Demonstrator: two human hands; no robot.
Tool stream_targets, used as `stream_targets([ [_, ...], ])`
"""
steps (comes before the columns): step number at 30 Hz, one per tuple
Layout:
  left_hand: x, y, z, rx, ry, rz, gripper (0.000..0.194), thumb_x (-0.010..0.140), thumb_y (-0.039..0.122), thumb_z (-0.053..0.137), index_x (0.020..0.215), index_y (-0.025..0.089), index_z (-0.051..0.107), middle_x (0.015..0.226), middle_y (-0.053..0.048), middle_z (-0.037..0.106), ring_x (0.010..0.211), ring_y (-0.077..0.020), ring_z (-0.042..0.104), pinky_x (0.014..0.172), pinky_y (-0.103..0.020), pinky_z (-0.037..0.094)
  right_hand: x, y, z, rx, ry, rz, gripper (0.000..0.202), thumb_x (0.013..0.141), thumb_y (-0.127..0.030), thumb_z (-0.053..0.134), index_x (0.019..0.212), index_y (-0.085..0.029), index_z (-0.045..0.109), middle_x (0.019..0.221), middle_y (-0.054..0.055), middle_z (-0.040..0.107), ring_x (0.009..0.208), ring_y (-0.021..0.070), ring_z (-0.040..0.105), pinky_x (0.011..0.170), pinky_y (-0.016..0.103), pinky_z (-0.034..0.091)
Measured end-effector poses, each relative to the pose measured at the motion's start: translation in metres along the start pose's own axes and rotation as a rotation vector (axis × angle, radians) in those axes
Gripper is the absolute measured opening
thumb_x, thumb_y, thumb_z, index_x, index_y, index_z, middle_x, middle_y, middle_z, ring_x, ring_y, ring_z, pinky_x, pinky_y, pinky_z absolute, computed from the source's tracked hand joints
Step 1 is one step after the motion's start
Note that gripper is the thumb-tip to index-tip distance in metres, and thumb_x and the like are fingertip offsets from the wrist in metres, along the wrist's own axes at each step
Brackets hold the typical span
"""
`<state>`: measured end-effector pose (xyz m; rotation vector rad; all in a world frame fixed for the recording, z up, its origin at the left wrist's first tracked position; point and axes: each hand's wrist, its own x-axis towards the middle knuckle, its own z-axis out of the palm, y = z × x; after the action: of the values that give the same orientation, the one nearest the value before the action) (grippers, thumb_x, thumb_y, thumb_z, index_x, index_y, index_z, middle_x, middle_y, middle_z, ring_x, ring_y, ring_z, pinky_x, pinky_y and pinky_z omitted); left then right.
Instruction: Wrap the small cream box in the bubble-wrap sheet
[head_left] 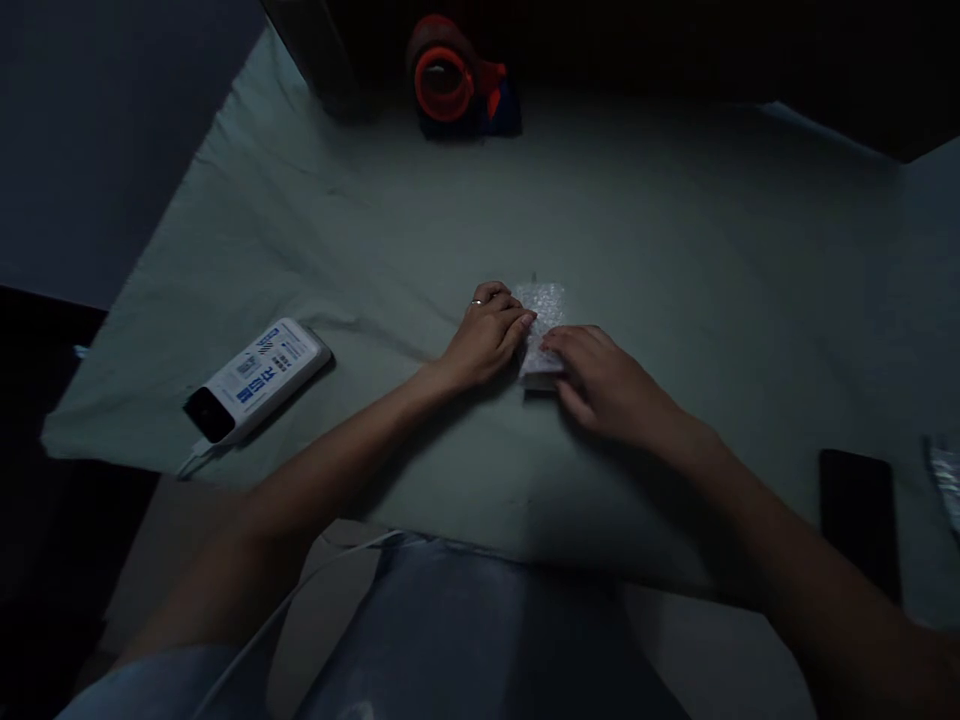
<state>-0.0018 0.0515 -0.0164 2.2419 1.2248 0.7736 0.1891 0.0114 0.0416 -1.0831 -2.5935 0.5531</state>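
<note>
A small oblong package in clear bubble wrap (546, 300) lies on the cloth in front of me, in the middle of the head view. My left hand (489, 335), a ring on one finger, grips its left edge with the fingers bent and the thumb along the top. At the near right corner, my right hand (606, 385) is closed on the package, fingers on top and thumb low at the side. What the wrap encloses cannot be made out.
A red tape dispenser (444, 88) stands at the far side of the cloth-covered table (645, 230). To the left lies a white power bank (262, 372) with a cable plugged in. A dark phone (859, 510) and a shiny silvery item (946, 475) lie at the right.
</note>
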Motion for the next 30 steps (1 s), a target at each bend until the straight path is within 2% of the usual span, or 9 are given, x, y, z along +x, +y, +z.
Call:
stream_targets([
  [4, 0.003, -0.001, -0.001, 0.031, -0.014, -0.016, 0.039, 0.097, 0.030, 0.035, 0.098, 0.012, 0.069, 0.096, -0.010, 0.065, 0.108, -0.0233, 0.043, 0.102, -0.041, 0.033, 0.013, 0.014, 0.000, 0.049, -0.048, 0.070, 0.040, 0.076, -0.021, 0.053, 0.115, -0.013, 0.050, 0.110, 0.015, 0.061, 0.101, 0.0290, 0.056, 0.089, 0.044, 0.046],
  [7, 0.004, -0.004, -0.001, 0.020, -0.008, -0.016, 0.039, 0.097, 0.031, 0.035, 0.098, 0.013, 0.069, 0.097, -0.010, 0.064, 0.109, -0.0232, 0.043, 0.102, -0.041, 0.034, 0.016, 0.018, 0.005, 0.033, -0.086, 0.082, 0.052, 0.072, -0.032, 0.063, 0.118, -0.012, 0.048, 0.113, 0.016, 0.058, 0.103, 0.0311, 0.054, 0.089, 0.044, 0.046],
  [11, 0.007, -0.004, -0.001, 0.012, -0.018, -0.027, 0.039, 0.096, 0.029, 0.037, 0.095, 0.010, 0.070, 0.094, -0.012, 0.065, 0.110, -0.0236, 0.044, 0.102, -0.039, 0.035, 0.016, 0.022, 0.010, -0.005, -0.083, 0.113, 0.045, 0.074, -0.026, 0.058, 0.117, -0.015, 0.047, 0.113, 0.015, 0.058, 0.103, 0.0308, 0.054, 0.087, 0.044, 0.046],
  [14, 0.006, 0.002, -0.005, 0.035, -0.052, -0.044, 0.032, 0.094, 0.025, 0.041, 0.096, 0.013, 0.071, 0.094, -0.010, 0.065, 0.108, -0.0231, 0.046, 0.100, -0.039, 0.037, 0.013, 0.019, 0.007, 0.023, -0.091, 0.083, 0.038, 0.074, -0.021, 0.055, 0.111, -0.015, 0.049, 0.109, 0.014, 0.060, 0.100, 0.0293, 0.054, 0.086, 0.042, 0.045],
  [19, -0.014, 0.020, -0.012, 0.060, -0.189, -0.005, 0.027, 0.090, 0.021, 0.046, 0.084, 0.014, 0.072, 0.083, -0.007, 0.066, 0.099, -0.0224, 0.050, 0.098, -0.039, 0.038, -0.004, -0.001, -0.002, 0.089, -0.182, 0.081, 0.029, 0.076, -0.021, 0.055, 0.105, -0.019, 0.051, 0.102, 0.009, 0.058, 0.092, 0.0247, 0.055, 0.080, 0.037, 0.047],
  [22, -0.025, 0.027, -0.014, 0.046, -0.211, 0.004, 0.026, 0.089, 0.020, 0.046, 0.095, 0.014, 0.071, 0.088, -0.009, 0.065, 0.104, -0.0239, 0.046, 0.097, -0.040, 0.039, -0.009, -0.009, -0.004, 0.065, -0.181, 0.104, 0.029, 0.077, -0.024, 0.058, 0.105, -0.018, 0.054, 0.104, 0.011, 0.053, 0.097, 0.0258, 0.052, 0.081, 0.039, 0.047],
  [25, -0.028, 0.026, -0.017, 0.041, -0.170, -0.048, 0.023, 0.088, 0.020, 0.049, 0.096, 0.017, 0.070, 0.093, -0.008, 0.063, 0.104, -0.0239, 0.046, 0.097, -0.042, 0.039, -0.004, -0.005, -0.006, 0.086, -0.210, 0.109, 0.030, 0.077, -0.031, 0.063, 0.103, -0.020, 0.056, 0.101, 0.009, 0.052, 0.095, 0.0250, 0.052, 0.080, 0.039, 0.048],
  [27, -0.025, 0.022, -0.018, 0.091, -0.084, -0.133, 0.018, 0.086, 0.023, 0.052, 0.088, 0.016, 0.069, 0.091, -0.008, 0.062, 0.101, -0.0241, 0.048, 0.096, -0.044, 0.038, 0.004, 0.003, -0.009, 0.134, -0.270, 0.098, 0.032, 0.075, -0.034, 0.066, 0.102, -0.021, 0.056, 0.100, 0.008, 0.053, 0.093, 0.0238, 0.053, 0.078, 0.037, 0.048],
  [30, -0.015, 0.015, -0.016, 0.201, 0.028, -0.258, 0.024, 0.083, 0.036, 0.059, 0.083, 0.013, 0.067, 0.088, -0.011, 0.059, 0.105, -0.0297, 0.045, 0.096, -0.048, 0.037, 0.019, 0.013, -0.015, 0.171, -0.363, 0.083, 0.030, 0.073, -0.035, 0.068, 0.097, -0.021, 0.057, 0.097, 0.006, 0.056, 0.088, 0.0223, 0.056, 0.075, 0.036, 0.049],
])
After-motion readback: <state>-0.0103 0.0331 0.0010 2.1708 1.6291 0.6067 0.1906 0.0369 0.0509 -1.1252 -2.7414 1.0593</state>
